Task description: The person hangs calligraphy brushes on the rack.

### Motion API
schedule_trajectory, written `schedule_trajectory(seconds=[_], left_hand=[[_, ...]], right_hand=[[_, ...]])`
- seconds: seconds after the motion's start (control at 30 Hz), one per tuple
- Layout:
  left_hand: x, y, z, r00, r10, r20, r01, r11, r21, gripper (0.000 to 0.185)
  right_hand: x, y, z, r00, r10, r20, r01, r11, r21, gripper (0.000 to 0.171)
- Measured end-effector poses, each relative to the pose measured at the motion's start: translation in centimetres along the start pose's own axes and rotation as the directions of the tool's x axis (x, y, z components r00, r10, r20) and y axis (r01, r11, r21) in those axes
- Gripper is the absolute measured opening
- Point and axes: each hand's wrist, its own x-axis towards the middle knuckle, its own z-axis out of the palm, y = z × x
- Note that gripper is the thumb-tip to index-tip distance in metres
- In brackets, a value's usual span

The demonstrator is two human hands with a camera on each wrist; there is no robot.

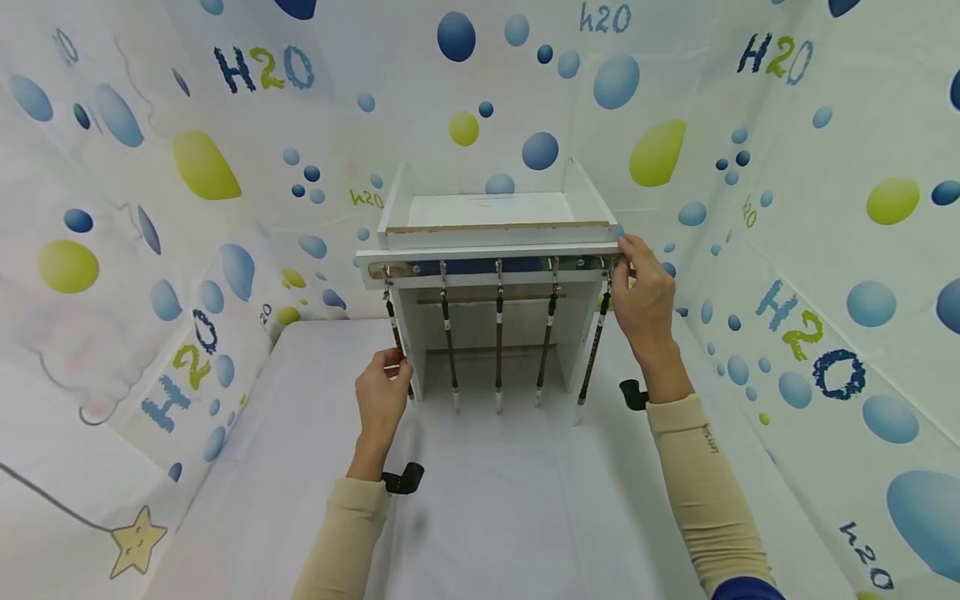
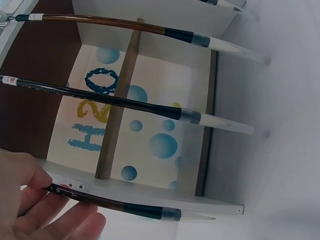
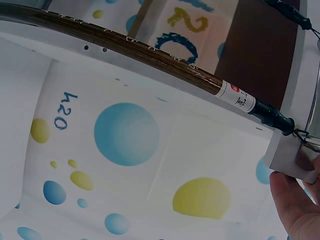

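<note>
A white rack (image 1: 495, 223) stands at the back of the table, and several calligraphy brushes hang by their loops from hooks on its front rail (image 1: 487, 258). My left hand (image 1: 382, 396) pinches the shaft of the leftmost brush (image 1: 392, 321). The left wrist view shows my fingers (image 2: 35, 195) round that dark brush (image 2: 120, 205), with two more brushes (image 2: 115, 102) above it. My right hand (image 1: 643, 300) grips the rail's right end beside the hook of the rightmost brush (image 1: 596, 346). In the right wrist view this brown brush (image 3: 150, 55) hangs by its loop, close to my fingers (image 3: 295, 200).
A white cloth (image 1: 487, 500) covers the table in front of the rack. Bubble-patterned sheeting (image 1: 150, 208) closes in the left, back and right sides. Black camera mounts (image 1: 402, 479) sit at both wrists.
</note>
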Motion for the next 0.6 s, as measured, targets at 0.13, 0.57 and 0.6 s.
schedule_trajectory(seconds=[0.13, 0.57, 0.6], left_hand=[[0.1, 0.1, 0.0, 1.0, -0.011, 0.0, 0.011, 1.0, -0.006, 0.025], [0.1, 0.8, -0.9, 0.999, 0.028, -0.023, -0.028, 0.999, -0.029, 0.026], [0.1, 1.0, -1.0, 0.999, 0.038, -0.029, -0.038, 0.999, -0.033, 0.026]], right_hand=[[0.0, 0.0, 0.0, 1.0, 0.003, 0.002, -0.003, 1.0, 0.005, 0.033], [-0.1, -0.5, -0.5, 0.998, -0.002, 0.059, 0.002, 1.0, -0.01, 0.034], [-0.1, -0.5, -0.6, 0.997, -0.001, 0.071, 0.002, 1.0, -0.013, 0.034]])
